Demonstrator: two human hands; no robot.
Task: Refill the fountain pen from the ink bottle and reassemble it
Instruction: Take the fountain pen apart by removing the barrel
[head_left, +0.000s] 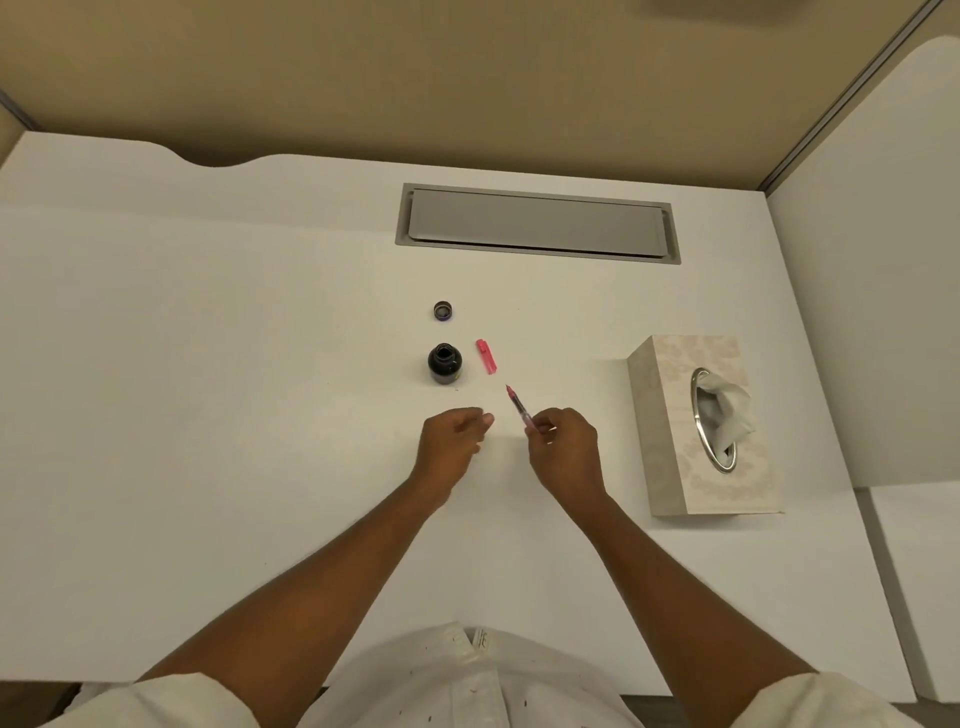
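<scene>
A dark ink bottle (445, 362) stands uncapped in the middle of the white desk (208, 364). Its round cap (442, 310) lies just behind it. A pink pen cap (487, 356) lies to the right of the bottle. My right hand (563, 447) grips the pink fountain pen (518, 408) by its rear end, nib pointing up and left toward the bottle. My left hand (454, 441) hovers a little left of the pen with fingers loosely curled; I see nothing in it.
A patterned tissue box (675, 467) with a tissue sticking out stands at the right. A grey cable hatch (537, 223) is set into the desk at the back. A partition wall runs behind the desk.
</scene>
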